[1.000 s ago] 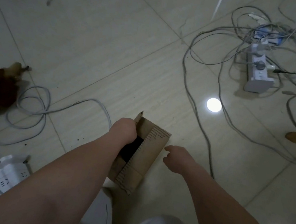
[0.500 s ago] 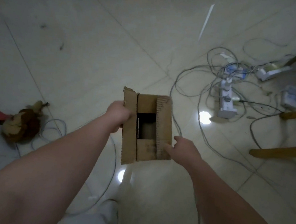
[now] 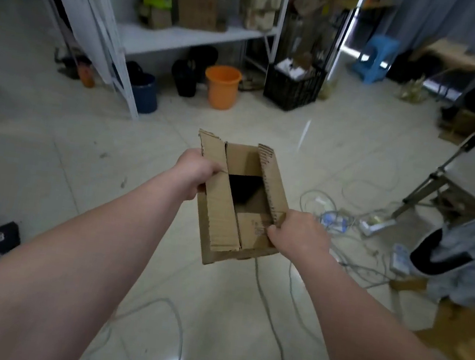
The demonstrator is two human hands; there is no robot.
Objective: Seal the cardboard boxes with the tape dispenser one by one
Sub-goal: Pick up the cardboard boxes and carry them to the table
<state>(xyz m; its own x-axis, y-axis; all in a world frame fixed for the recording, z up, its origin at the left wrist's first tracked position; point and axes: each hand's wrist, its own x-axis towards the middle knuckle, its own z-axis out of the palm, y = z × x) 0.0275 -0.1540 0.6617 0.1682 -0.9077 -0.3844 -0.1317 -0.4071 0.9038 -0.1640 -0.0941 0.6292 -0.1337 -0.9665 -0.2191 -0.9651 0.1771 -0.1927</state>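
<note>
centre of frame: a small cardboard box point(image 3: 220, 207) held in the air above the tiled floor point(image 3: 82, 159), its top turned toward the camera. the left hand point(image 3: 197, 174) grips the box's left wall, fingers curled round the edge and thumb lying on the long left flap. the right hand point(image 3: 298, 236) pinches the near right corner, where the right flap ends. this two-sided hold keeps the box steady and puts each thumb near a flap. the long flaps stand apart, with a dark gap between them and the short flaps folded in at the far and near ends, so the top is judged not yet closed, and no tape shows on it. right of centre, among loose cables point(image 3: 263, 298) on the floor, a pale object point(image 3: 375, 225) may be the tape dispenser, though blur leaves this unsure. upper part of frame: an orange bucket point(image 3: 222, 87) below a white shelf point(image 3: 188, 37) — both well apart from the box.
</note>
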